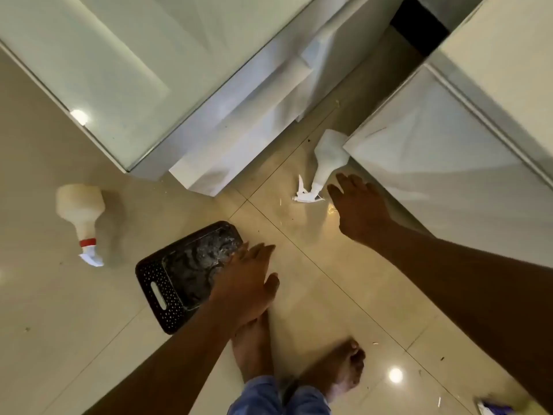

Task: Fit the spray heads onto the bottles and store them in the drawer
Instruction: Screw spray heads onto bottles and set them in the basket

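One bottle lies right of the tray, another bottle left.

I am looking down at a glossy beige tiled floor, its thin grout lines crossing just below the white cabinet. The cabinet's flat top is catching a bright round ceiling-light reflection, and two more such spots are glinting on the tiles well away from it. A second white unit is standing to the cabinet's right, with a dark gap showing between them. Small specks of debris are lying scattered over the tiles.
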